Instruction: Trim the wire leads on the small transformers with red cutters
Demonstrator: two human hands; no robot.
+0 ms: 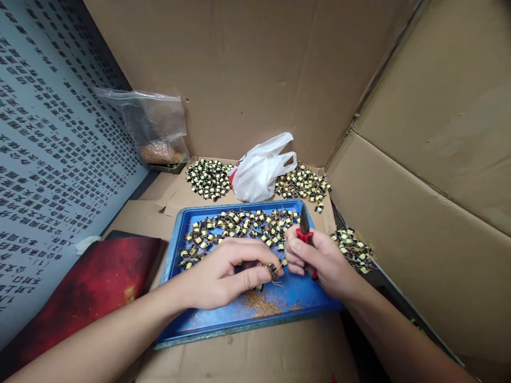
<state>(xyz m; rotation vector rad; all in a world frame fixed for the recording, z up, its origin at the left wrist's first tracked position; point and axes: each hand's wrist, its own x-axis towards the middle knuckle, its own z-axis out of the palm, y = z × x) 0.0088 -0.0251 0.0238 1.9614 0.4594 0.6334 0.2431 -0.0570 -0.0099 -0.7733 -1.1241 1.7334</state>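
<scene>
Thumb and fingers of the left hand [229, 272] pinch a small part [272, 269], black and yellow, with thin wires sticking out. The part is over the front half of a blue tray [315, 299]. Just beside it, the right hand [321, 259] is wrapped around pliers [305, 235] with red handles. Their dark nose points up and away, and I cannot tell if its two tips touch. Under the left hand, lots of cut wire bits [261, 304] lie on the tray floor. Many more black and yellow parts [239, 223] are spread over the back half of the tray. Behind the tray, a white plastic bag [257, 175] sits between a left pile [209, 179] and a right pile [305, 183] of the same kind of parts. One more pile [353, 250] lies to the right of the tray. Far back on the left is a clear bag [159, 125] with orange-brown bits in its bottom. A flat red thing [101, 290] lies left of the tray. Tall cardboard [255, 69] stands at the back.
</scene>
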